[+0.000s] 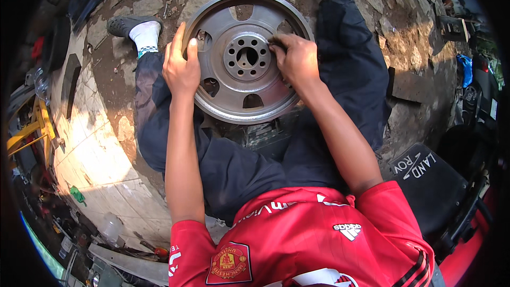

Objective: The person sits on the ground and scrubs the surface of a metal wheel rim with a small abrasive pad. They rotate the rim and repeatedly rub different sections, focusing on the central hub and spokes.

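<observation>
Between spread legs, left hand (180, 69) grips wheel rim (245, 56) edge; right hand (297, 59) presses hub.

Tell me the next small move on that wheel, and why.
Probably keep the left hand braced on the rim of the grey metal wheel and work the right hand a little further around the hub face. Its fingertips press something small and dark there, hard to identify, and only that one patch is covered.
</observation>
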